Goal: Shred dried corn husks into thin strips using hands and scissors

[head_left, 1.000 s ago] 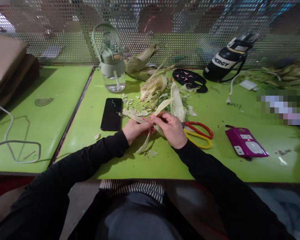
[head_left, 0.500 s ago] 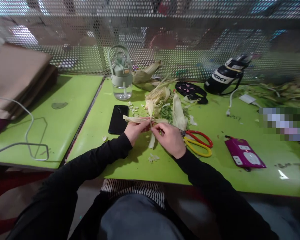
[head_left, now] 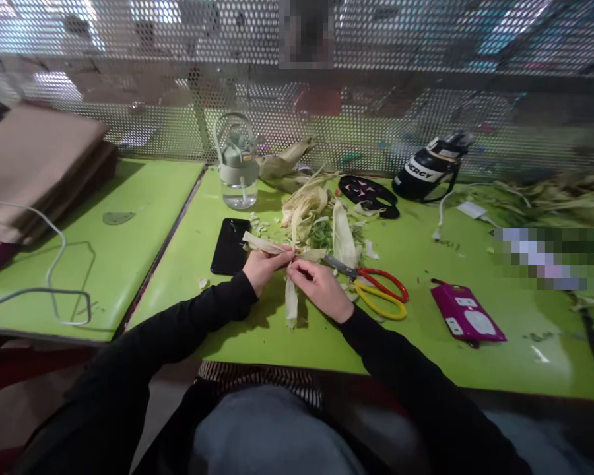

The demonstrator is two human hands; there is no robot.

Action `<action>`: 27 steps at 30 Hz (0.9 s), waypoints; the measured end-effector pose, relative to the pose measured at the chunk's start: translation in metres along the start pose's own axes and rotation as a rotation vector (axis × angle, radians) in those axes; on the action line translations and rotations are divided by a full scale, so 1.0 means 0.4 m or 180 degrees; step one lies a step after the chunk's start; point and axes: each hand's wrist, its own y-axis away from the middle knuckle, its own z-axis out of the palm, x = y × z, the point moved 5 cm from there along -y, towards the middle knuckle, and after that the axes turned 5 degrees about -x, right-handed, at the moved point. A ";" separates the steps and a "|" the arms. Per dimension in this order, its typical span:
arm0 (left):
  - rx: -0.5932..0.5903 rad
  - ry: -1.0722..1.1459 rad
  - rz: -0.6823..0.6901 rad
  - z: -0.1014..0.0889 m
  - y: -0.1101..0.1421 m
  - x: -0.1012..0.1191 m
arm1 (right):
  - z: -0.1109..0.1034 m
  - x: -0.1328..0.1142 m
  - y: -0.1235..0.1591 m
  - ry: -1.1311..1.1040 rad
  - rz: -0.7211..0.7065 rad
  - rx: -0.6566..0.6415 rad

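My left hand (head_left: 263, 269) is closed in a pinch on pale corn husk strips (head_left: 262, 243) that cross at its fingertips. One strip points left over the phone, another runs upward and a third hangs down toward me. My right hand (head_left: 323, 287) pinches at the same crossing, its fingertips just below the left ones. Just beyond both hands lies a heap of dry corn husk (head_left: 304, 208) with green shreds (head_left: 321, 232). A broad husk piece (head_left: 344, 236) stands to its right. Scissors (head_left: 380, 292) with red and yellow handles rest beside my right hand.
A black phone (head_left: 228, 249) lies left of my hands. Behind stand a clear bottle (head_left: 238, 178) and whole husks (head_left: 287, 165). Rightward are a black eye mask (head_left: 369, 194), a tilted black bottle (head_left: 428, 168), a white cable and a purple power strip (head_left: 466, 313). Brown paper bags (head_left: 34, 165) lie left.
The camera view has shifted slightly. My right hand has drawn a little lower at the strips' crossing, uncovering the scissors' blades. The hanging strip now points straighter down.
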 end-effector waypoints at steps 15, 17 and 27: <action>-0.0202 -0.0217 -0.0134 0.005 0.014 0.042 | -0.073 -0.004 0.001 0.1391 -0.0634 0.1096; -0.0245 -0.0310 -0.0120 0.001 0.011 0.039 | -0.067 0.000 -0.002 0.1399 -0.0587 0.0970; -0.0269 -0.0711 0.0228 0.010 0.009 0.055 | -0.051 -0.036 0.014 0.1145 -0.0584 0.0786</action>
